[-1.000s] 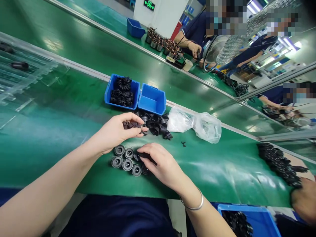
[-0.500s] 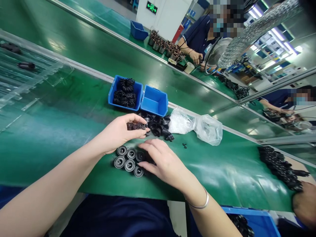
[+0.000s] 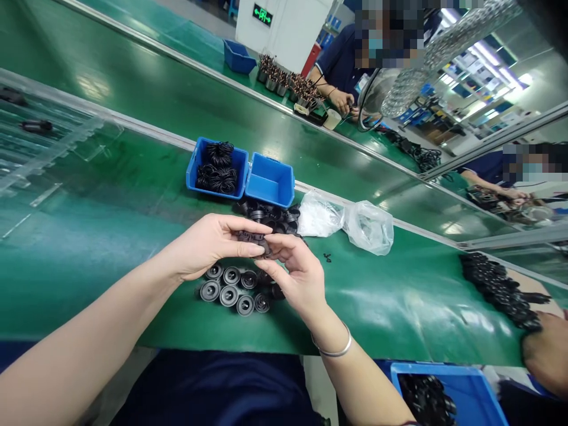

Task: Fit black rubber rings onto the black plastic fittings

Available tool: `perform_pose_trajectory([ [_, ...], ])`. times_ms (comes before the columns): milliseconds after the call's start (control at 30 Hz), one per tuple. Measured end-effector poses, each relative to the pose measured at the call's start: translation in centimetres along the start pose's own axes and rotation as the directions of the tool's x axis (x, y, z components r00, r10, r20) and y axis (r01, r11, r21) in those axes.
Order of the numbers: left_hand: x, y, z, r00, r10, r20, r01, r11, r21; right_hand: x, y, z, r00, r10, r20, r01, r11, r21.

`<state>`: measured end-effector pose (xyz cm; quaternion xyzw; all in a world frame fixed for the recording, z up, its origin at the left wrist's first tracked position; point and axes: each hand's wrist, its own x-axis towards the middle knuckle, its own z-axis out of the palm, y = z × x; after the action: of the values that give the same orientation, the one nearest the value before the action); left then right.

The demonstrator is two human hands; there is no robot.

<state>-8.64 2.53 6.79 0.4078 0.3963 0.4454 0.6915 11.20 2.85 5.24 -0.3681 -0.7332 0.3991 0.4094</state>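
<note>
The left hand [image 3: 208, 245] and the right hand [image 3: 293, 278] are brought together over the belt, and a small black rubber piece [image 3: 255, 239] is pinched between them, left fingers and thumb closed on it, right fingers curled up against it from below. The piece is held in the air at centre frame, just above the parts on the green belt [image 3: 89, 284]. So far, round black rubber caps [image 3: 228, 294] have been stood in a tight cluster directly below the hands, their rings facing up. A looser heap of black rubber parts [image 3: 270, 216] is left lying just behind the hands, and a long drift of black parts [image 3: 497, 284] is spread toward the right of the frame, where a co-worker's hand [image 3: 545, 346] rests beside it. Two blue bins sit side by side above the heap: black rubber rings [image 3: 217, 171] are piled in the left bin [image 3: 190, 177], while the blue floor of the right bin [image 3: 270, 184] is on show. Clear plastic bags [image 3: 346, 222] lie to their right, and a third blue bin [image 3: 444, 370], at bottom right, is filled with black parts [image 3: 426, 399].
</note>
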Motion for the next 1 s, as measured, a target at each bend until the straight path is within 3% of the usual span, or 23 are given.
perform_pose_trajectory([
  [133, -0.1, 0.0, 0.2, 0.999, 0.037, -0.005, -0.037, 0.998, 0.041, 0.0, -0.1, 0.2, 0.988, 0.154, -0.028, -0.145, 0.967, 0.209],
  [267, 0.0, 0.1, 0.1, 0.998, 0.005, -0.057, -0.004, 1.000, 0.017, -0.1, -0.5, -0.7, 0.984, 0.178, -0.020, -0.163, 0.937, 0.309],
  [333, 0.1, 0.2, -0.2, 0.994, 0.024, -0.107, -0.023, 1.000, 0.005, -0.7, -1.1, -1.5, 0.988, 0.142, 0.067, -0.153, 0.963, 0.220],
  [400, 0.2, 0.3, -0.4, 0.990, 0.057, -0.128, -0.056, 0.998, 0.011, -1.7, -1.8, -2.1, 0.967, 0.064, 0.246, -0.075, 0.997, 0.036],
  [467, 0.2, 0.3, -0.4, 0.990, 0.073, -0.117, -0.071, 0.997, 0.028, -2.8, -2.3, -2.3, 0.907, -0.013, 0.420, 0.072, 0.990, -0.125],
  [533, 0.2, 0.2, -0.4, 0.991, 0.076, -0.106, -0.072, 0.997, 0.043, -3.8, -2.4, -1.9, 0.857, -0.071, 0.510, 0.201, 0.958, -0.205],
  [633, 0.2, 0.0, -0.4, 0.990, 0.086, -0.108, -0.082, 0.996, 0.043, -4.6, -2.0, -1.2, 0.827, -0.105, 0.553, 0.290, 0.921, -0.259],
  [1000, 0.3, -0.4, -0.6, 0.987, 0.111, -0.117, -0.107, 0.994, 0.036, -4.1, -1.9, -1.2, 0.821, -0.090, 0.564, 0.372, 0.833, -0.409],
])
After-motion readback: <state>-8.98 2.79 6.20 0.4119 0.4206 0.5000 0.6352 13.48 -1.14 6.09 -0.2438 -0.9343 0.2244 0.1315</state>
